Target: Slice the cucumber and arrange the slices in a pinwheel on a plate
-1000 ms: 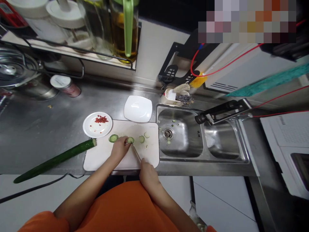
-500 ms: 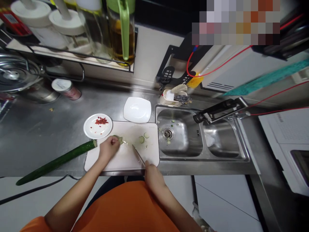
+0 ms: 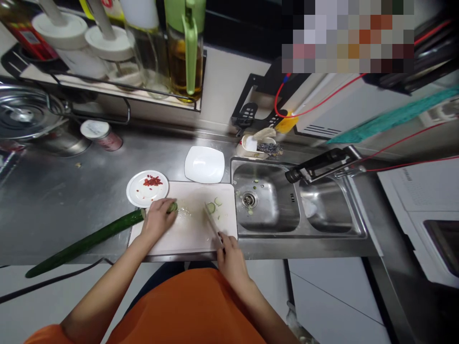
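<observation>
On the white cutting board (image 3: 193, 239), my left hand (image 3: 158, 220) is closed over a short cucumber piece (image 3: 172, 207), most of which its fingers hide. My right hand (image 3: 231, 255) grips a kitchen knife (image 3: 214, 222) by the handle, the blade slanting up and left across the board. The knife tip is beside a cucumber slice (image 3: 211, 208). A thinner slice (image 3: 218, 201) lies just beyond it. Wet bits are scattered between the hands. A long cucumber (image 3: 89, 241) with a cut end rests on the counter, that end close to my left wrist.
A plate (image 3: 138, 188) with chopped red pieces and a white square dish (image 3: 204, 165) stand behind the board. The double sink (image 3: 276, 205), holding cucumber scraps, is at the right. A lidded pot (image 3: 60, 141) and a small can (image 3: 103, 136) stand at the left, below bottles (image 3: 184, 71) on a rack.
The knife in my right hand has moved right, its tip now beside the cucumber slice. My left hand has shifted slightly and its fingers lie more over the cucumber piece. The view has tilted slightly.
</observation>
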`<action>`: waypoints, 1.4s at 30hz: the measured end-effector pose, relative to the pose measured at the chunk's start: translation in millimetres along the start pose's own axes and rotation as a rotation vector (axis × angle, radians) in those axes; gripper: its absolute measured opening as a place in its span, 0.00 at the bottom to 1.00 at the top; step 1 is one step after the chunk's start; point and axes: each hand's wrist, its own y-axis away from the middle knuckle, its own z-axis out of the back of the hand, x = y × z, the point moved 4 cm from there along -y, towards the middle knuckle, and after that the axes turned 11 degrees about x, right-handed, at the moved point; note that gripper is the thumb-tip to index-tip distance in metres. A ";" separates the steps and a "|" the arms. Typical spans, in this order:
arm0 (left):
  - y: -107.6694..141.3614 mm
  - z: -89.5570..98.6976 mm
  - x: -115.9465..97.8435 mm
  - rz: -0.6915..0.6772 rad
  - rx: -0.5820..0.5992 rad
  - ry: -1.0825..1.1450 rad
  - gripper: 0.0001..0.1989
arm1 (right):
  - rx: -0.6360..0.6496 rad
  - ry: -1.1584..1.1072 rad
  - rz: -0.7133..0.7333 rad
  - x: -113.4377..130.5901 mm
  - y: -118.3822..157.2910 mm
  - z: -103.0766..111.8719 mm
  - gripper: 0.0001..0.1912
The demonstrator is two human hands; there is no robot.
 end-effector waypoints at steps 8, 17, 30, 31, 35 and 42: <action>-16.5 -9.5 -14.2 -0.126 0.230 -0.251 0.15 | -0.189 0.130 -0.210 -26.3 -23.7 -22.8 0.38; -12.1 -11.0 -3.0 -0.130 0.257 -0.285 0.10 | -0.231 0.316 -0.306 -25.9 -42.3 -38.7 0.30; -3.9 -4.7 -10.5 -0.083 0.198 -0.139 0.13 | -0.252 0.311 -0.317 -11.3 -44.5 -21.8 0.26; -7.1 -4.9 -14.9 -0.066 0.166 -0.070 0.15 | -0.273 0.285 -0.293 -11.2 -48.8 -14.9 0.25; -38.5 -8.9 -30.1 0.180 0.051 0.190 0.23 | -0.299 0.159 -0.142 -8.8 -93.4 29.6 0.21; -122.0 -10.5 -33.5 0.493 0.010 0.216 0.19 | -0.233 0.045 -0.222 0.4 -209.4 98.5 0.16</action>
